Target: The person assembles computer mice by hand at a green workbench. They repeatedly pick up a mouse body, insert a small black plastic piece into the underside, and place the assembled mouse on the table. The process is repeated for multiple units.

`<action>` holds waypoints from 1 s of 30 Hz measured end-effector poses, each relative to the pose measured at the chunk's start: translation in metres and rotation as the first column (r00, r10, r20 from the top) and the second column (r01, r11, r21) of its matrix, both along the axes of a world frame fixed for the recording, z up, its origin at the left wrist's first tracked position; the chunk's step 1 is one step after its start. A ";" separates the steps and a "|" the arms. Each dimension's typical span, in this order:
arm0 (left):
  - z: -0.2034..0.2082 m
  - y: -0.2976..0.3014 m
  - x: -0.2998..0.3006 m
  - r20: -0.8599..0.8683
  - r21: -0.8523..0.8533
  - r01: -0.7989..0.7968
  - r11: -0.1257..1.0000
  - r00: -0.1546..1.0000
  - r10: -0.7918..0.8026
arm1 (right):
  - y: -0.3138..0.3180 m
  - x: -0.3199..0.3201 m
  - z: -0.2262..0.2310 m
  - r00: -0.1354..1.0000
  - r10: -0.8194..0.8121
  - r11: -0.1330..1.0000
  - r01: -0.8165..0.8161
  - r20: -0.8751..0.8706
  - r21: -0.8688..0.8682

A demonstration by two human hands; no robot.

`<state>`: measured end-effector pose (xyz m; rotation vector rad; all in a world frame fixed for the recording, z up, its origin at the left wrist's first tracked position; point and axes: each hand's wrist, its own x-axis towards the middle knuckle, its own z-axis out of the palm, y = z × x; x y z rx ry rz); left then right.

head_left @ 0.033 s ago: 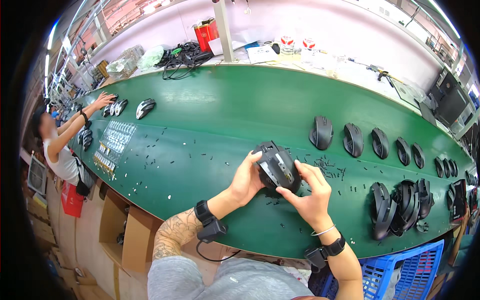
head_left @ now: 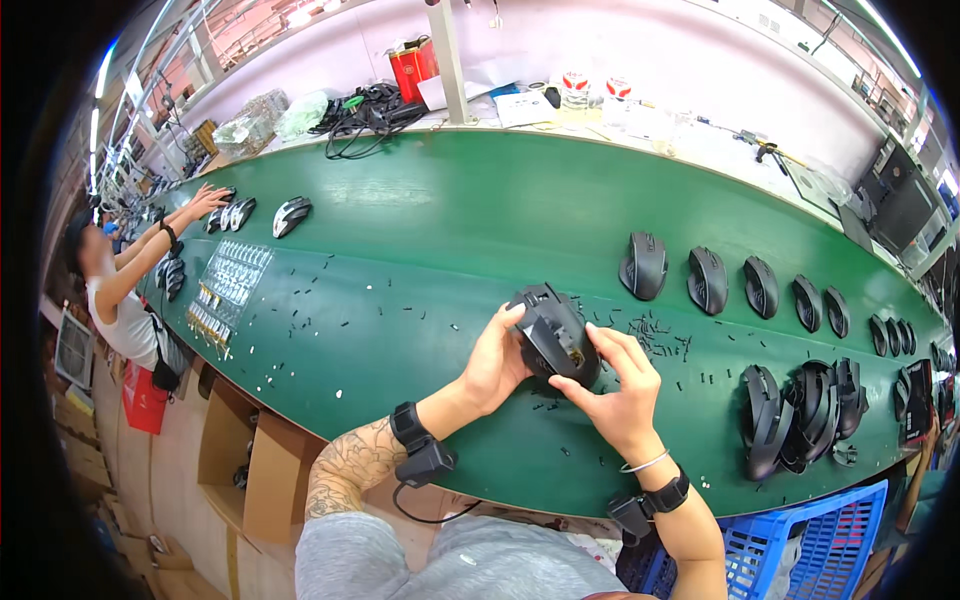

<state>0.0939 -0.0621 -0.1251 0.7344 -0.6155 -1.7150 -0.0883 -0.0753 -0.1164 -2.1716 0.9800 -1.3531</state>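
Observation:
Between my two hands is a black computer mouse [head_left: 556,335], held above the green bench with an opening along its side facing up. My left hand [head_left: 495,358] grips the mouse's left side, thumb near its far end. On the right side, my right hand [head_left: 622,388] closes on it, with the thumb at the near end and the fingers along the edge. The fingertips under the mouse are hidden. Small black parts [head_left: 655,335] lie scattered on the bench just right of the mouse, and a few more show beneath it.
A row of black mice [head_left: 707,280] runs along the right of the green bench [head_left: 440,200]. Nearer stands a pile of black mouse shells [head_left: 808,410]. At left are a clear tray of small parts [head_left: 235,270] and a co-worker [head_left: 130,290]. A blue crate [head_left: 800,545] stands below the right edge.
The mouse has turned slightly in my hands, and the light strip along its opening shows less. Both hands stay on it, my right hand shifted a little left.

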 end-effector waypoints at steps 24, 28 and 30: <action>-0.016 0.014 -0.029 0.299 -0.229 -0.128 0.965 0.934 0.195 | 0.009 0.007 0.009 0.995 -0.073 0.992 0.079 -0.061 0.094; -0.023 0.012 -0.033 0.383 -0.311 -0.102 0.945 0.896 0.223 | 0.012 0.005 0.004 0.992 -0.076 0.995 0.082 -0.105 0.054; -0.016 0.018 -0.028 0.409 -0.314 -0.109 0.943 0.881 0.238 | 0.014 0.011 0.006 0.993 -0.057 0.995 0.065 -0.106 0.070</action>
